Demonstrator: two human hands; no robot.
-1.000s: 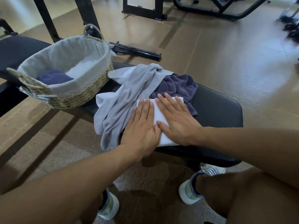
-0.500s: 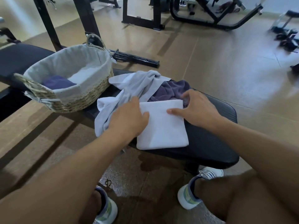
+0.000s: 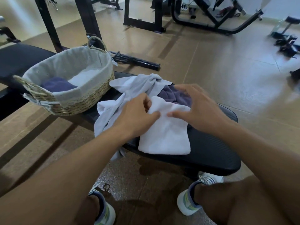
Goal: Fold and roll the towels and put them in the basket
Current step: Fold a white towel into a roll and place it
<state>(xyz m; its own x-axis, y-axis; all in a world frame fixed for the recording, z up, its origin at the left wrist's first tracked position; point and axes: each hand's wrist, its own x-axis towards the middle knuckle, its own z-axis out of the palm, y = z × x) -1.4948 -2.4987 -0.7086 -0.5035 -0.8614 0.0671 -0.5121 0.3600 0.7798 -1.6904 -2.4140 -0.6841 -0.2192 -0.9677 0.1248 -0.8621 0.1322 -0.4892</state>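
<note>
Both hands grip the far edge of the folded white towel [image 3: 165,135], which lies on the black bench [image 3: 215,153]. The left hand [image 3: 136,116] and the right hand [image 3: 199,109] curl their fingers over that edge, thumbs pressing on top. The basket [image 3: 73,98] stands on the bench to the left, a dark blue towel [image 3: 56,86] inside.

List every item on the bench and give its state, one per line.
white towel: folded flat, far edge being curled up by both hands
left hand: grips towel's far edge
right hand: grips towel's far edge
grey towel: crumpled, unfolded
purple towel: crumpled, unfolded
basket: upright, holds a dark blue towel
</note>
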